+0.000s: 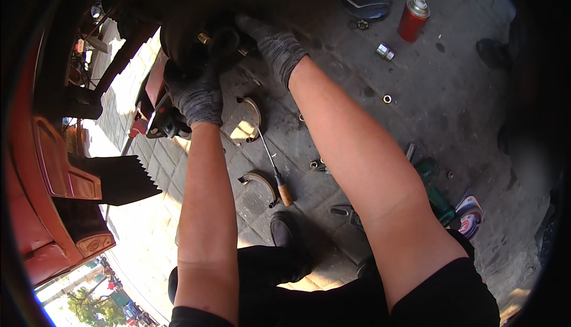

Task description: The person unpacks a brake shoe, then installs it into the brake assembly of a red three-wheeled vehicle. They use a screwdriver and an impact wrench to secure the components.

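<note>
At the upper left, a dark round brake drum (178,32) with brass-coloured studs or nuts at its hub sits in deep shadow. My left hand (196,96), in a grey knit glove, grips its lower edge. On the drum's right rim rests my right hand (272,46), gloved alike and closed against it; shadow partly hides the fingertips of both hands. Below the drum, two curved brake shoes (259,183) lie on the paving. A screwdriver (284,192) with a ribbed orange-brown handle lies beside them, its long shaft pointing toward the drum.
A red vehicle body (53,208) with a dark mudflap (122,179) fills the left side. A red jack (143,121) stands near the drum. On the right lie a red spray can (414,22), a socket (385,51), a nut (387,99) and a green power tool (438,199).
</note>
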The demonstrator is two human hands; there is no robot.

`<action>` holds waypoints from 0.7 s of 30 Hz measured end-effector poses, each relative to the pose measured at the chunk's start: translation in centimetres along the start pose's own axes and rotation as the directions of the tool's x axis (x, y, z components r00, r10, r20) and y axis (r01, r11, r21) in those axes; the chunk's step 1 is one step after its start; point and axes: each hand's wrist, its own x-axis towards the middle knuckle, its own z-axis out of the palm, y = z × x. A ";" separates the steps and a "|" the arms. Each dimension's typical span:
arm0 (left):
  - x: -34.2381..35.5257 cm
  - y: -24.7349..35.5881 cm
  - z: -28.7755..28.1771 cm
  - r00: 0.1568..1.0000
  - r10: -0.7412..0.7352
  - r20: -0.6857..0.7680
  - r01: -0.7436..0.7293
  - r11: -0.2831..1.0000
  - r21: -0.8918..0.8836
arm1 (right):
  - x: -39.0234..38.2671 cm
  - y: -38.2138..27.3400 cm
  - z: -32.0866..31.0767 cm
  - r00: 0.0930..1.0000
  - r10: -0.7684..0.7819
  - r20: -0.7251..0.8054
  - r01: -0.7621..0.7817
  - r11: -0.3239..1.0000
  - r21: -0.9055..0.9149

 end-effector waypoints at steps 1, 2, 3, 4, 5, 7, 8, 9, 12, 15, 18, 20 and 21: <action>0.2 -0.1 -0.2 0.998 0.055 0.003 -0.055 0.998 -0.015 | 0.0 0.0 0.1 1.000 0.003 -0.012 -0.003 1.000 -0.013; 0.4 -0.2 -0.4 0.996 -0.005 0.087 0.007 1.000 -0.023 | -0.1 -0.1 0.2 1.000 -0.026 0.010 0.026 1.000 0.000; 0.8 -0.3 -0.8 0.988 -0.014 0.153 0.018 1.000 -0.025 | 0.0 -0.2 0.3 0.999 -0.037 0.019 0.038 0.999 -0.008; 1.2 -0.4 -1.3 0.975 -0.024 0.219 0.030 0.999 -0.025 | 0.0 -0.2 0.4 0.998 -0.047 0.029 0.047 0.999 -0.014; 1.5 -0.4 -1.6 0.978 -0.054 0.201 0.086 0.984 -0.154 | 0.1 -0.3 0.7 0.999 -0.039 0.003 0.039 0.997 -0.068; 2.4 -0.3 -2.3 0.968 -0.135 0.210 0.205 0.911 -0.357 | 0.0 -0.3 1.2 0.998 -0.051 -0.048 0.043 0.986 -0.161; 3.0 -0.2 -2.8 0.965 -0.105 0.242 0.190 0.913 -0.360 | 0.1 -0.2 1.5 0.998 0.023 -0.061 -0.028 0.996 -0.082; 3.6 -0.3 -3.5 0.946 -0.105 0.306 0.204 0.928 -0.311 | -0.1 -0.1 1.7 0.995 0.082 -0.065 -0.081 0.997 0.008; 4.8 -0.4 -4.4 0.909 -0.110 0.402 0.253 0.912 -0.322 | -0.3 0.0 2.5 0.999 0.023 -0.043 -0.026 0.997 -0.067; 6.0 -1.1 -4.3 0.897 -0.013 0.443 0.171 0.932 -0.320 | -0.8 0.0 3.4 0.998 -0.020 -0.056 0.020 1.000 0.009; 6.3 -2.2 -3.6 0.883 -0.066 0.465 0.341 0.771 -0.538 | -1.2 0.2 4.3 0.982 -0.075 -0.172 0.039 0.979 -0.200; 6.9 -2.8 -2.9 0.858 0.155 0.490 0.242 0.720 -0.651 | -1.6 0.5 4.4 0.981 -0.123 -0.147 0.064 0.932 -0.357; 7.0 -3.2 -2.7 0.851 0.191 0.489 0.243 0.682 -0.690 | -1.7 0.8 4.4 0.973 -0.142 -0.181 0.055 0.907 -0.417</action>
